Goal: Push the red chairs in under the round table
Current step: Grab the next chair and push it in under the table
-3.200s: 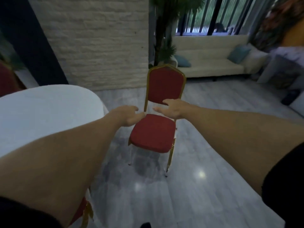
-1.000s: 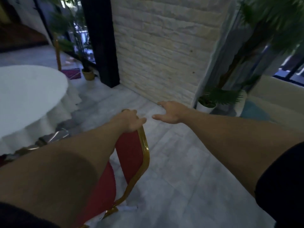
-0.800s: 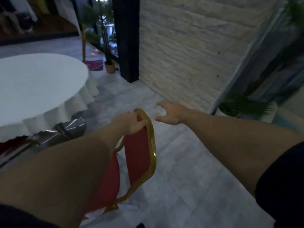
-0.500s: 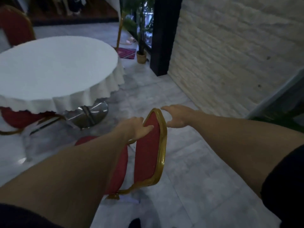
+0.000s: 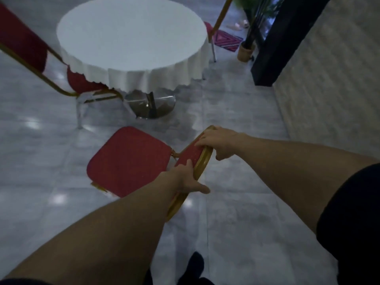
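**Chair turned to face the table, both hands on its backrest**

Since half a second ago the view has swung left and down: the round table with the white cloth [image 5: 131, 38] now lies straight ahead, and the right hand [image 5: 221, 144], then only beside the frame, now grips it.

At far left a second red chair [image 5: 26, 44] is cut off by the edge, its seat partly under the cloth. The red padded chair with the gold metal frame [image 5: 127, 159] stands near, seat toward the table's steel pedestal base [image 5: 151, 104], bare grey floor between them. The left hand [image 5: 188, 179] clasps the backrest's near edge, the right its far top corner. The chair's legs are hidden. A pale brick wall [image 5: 329, 89] bounds the right.
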`<state>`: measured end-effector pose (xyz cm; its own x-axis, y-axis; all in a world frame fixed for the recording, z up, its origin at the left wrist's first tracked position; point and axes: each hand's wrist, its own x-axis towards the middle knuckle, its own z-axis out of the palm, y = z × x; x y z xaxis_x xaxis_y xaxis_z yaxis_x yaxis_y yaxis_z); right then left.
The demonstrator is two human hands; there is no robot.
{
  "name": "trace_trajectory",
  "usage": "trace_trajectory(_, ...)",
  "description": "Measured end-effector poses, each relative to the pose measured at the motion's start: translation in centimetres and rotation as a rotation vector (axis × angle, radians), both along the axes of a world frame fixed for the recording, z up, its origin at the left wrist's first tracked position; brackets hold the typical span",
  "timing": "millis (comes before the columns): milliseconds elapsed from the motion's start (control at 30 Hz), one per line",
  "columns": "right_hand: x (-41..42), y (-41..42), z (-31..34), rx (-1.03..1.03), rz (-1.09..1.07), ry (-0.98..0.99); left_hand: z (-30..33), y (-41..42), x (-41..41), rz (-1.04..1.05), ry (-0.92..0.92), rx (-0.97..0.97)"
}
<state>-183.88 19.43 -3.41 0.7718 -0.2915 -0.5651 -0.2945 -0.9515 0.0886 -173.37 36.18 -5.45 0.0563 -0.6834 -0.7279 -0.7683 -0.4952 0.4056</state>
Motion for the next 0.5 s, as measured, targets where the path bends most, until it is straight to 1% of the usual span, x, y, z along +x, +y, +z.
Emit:
trace_trajectory(100,0.9,-0.2,-2.0,-0.006,0.096,-0.053,-1.2,0.3,-0.3,0.073,-0.022,-0.017)
trace_trajectory(167,1.2,0.0,-2.5,-0.030,0.100,-0.085,-1.5,0.3,-0.3,0.097,-0.007,-0.009)
trace_trajectory(300,1.4,0.1,-2.8,-0.092,0.086,-0.077,-1.6,0.3,-0.4,0.119,0.041,-0.009)
trace_trajectory(500,1.5,0.9,-2.7,-0.107,0.025,-0.060,-1.9,0.5,0.0,0.089,0.022,-0.006)
